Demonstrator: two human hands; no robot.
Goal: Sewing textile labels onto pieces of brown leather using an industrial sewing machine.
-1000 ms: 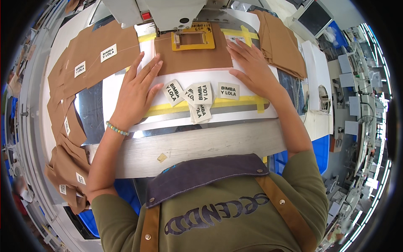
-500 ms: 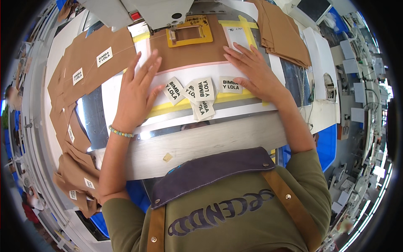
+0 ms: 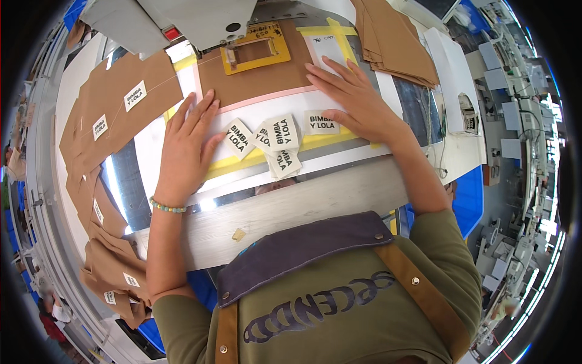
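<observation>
A brown fabric panel (image 3: 260, 85) lies in a white template (image 3: 242, 109) edged with pink and yellow tape. On the panel rests a yellow frame (image 3: 282, 56) with a rectangular window, partly beneath the sewing machine head (image 3: 200, 24). My left hand (image 3: 187, 148) lies open on the template's left side, fingertips close to the panel's lower left corner. Flat and spread, my right hand (image 3: 359, 108) is at the panel's right edge. Its thumb overlaps a white label (image 3: 320, 123) with black print. Between my hands lies a loose pile of similar labels (image 3: 282, 133).
Brown panels with labels (image 3: 115, 103) are spread at the left, and more hang over the table's near left edge. A stack of plain brown pieces (image 3: 394, 48) lies at the far right. A blue bin (image 3: 470, 197) stands below the table on the right.
The view has shifted slightly, so most things sit a little farther left. My left hand has drawn back a little toward me; my right hand stays by the panel's right edge.
</observation>
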